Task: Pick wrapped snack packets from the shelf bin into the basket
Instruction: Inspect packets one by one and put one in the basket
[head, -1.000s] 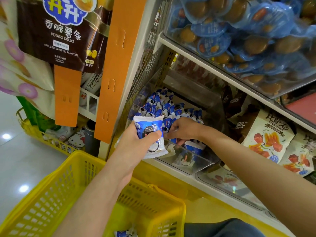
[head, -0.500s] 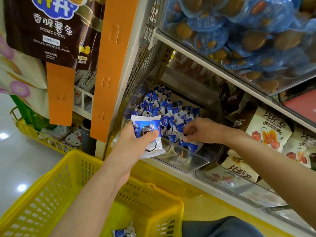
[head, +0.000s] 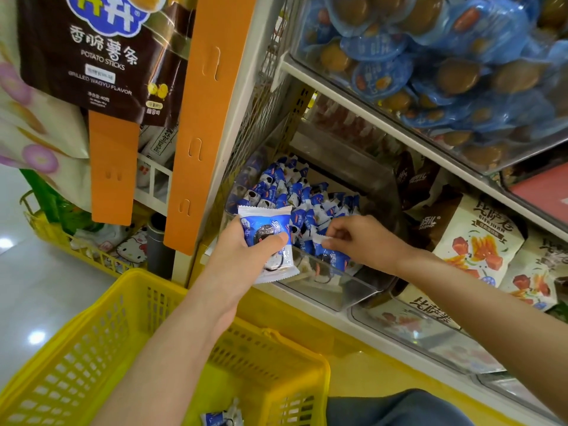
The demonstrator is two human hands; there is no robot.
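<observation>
Wrapped snack packets (head: 295, 195), small blue-and-white foil pillows, fill a clear plastic shelf bin (head: 341, 290). Left hand (head: 242, 262), just in front of the bin, holds one blue-and-white packet (head: 266, 238) flat. Its grip is closed round the packet with the thumb across the face, probably gathering several before dropping them. Right hand (head: 365, 241), over the bin's front edge, has a narrow grip pinching the white crimped end of a second packet (head: 321, 239), likely the easiest part to lift. Yellow perforated plastic basket (head: 92, 348) waits below the bin with a loose packet (head: 219, 419) inside. Left of the bin, a brown hanging bag (head: 101, 56) reads "POTATO STICKS" and "GRILLED WAGYU FLAVOR".
</observation>
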